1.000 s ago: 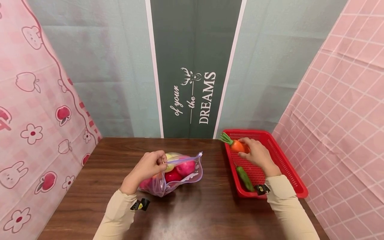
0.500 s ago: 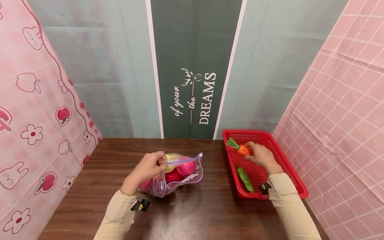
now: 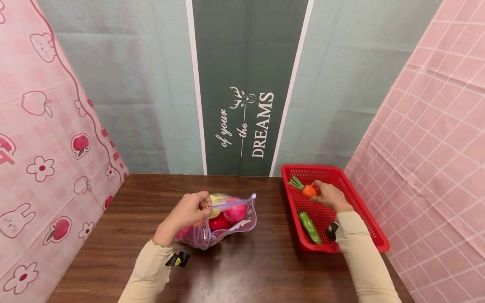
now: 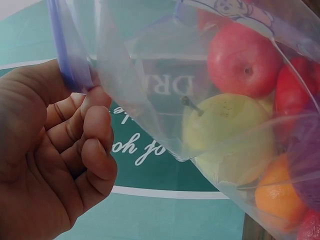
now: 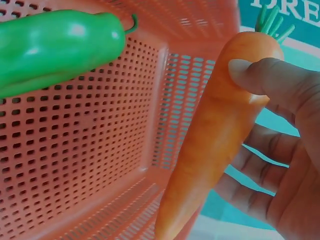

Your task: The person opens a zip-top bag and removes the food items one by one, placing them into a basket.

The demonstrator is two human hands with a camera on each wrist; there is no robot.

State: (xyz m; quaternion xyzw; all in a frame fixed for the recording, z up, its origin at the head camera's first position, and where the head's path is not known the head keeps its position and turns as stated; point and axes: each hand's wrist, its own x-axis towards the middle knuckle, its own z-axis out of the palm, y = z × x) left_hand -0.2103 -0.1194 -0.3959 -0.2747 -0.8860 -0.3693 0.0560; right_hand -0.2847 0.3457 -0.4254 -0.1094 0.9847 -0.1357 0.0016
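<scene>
This is a curtained-off nook; whether in a home or a studio cannot be told. A brown table (image 3: 242, 271) stands between a pink apple-print cloth (image 3: 41, 130), a lettered green cloth (image 3: 248, 54) and a pink checked cloth (image 3: 428, 139).

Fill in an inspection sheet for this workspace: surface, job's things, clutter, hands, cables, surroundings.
Surface: brown wood-grain table, a glare patch on it.
Job's things: see-through bag holding fruit; carrot; green pepper lying in a red basket.
Clutter: nothing seen.
Hands: left hand pinches the bag's purple strip; right hand grips the carrot; whether it touches the basket is unclear.
Cables: nothing seen.
Surroundings: pink printed cloth left, grey-green backdrop behind, pink grid cloth right.
</scene>
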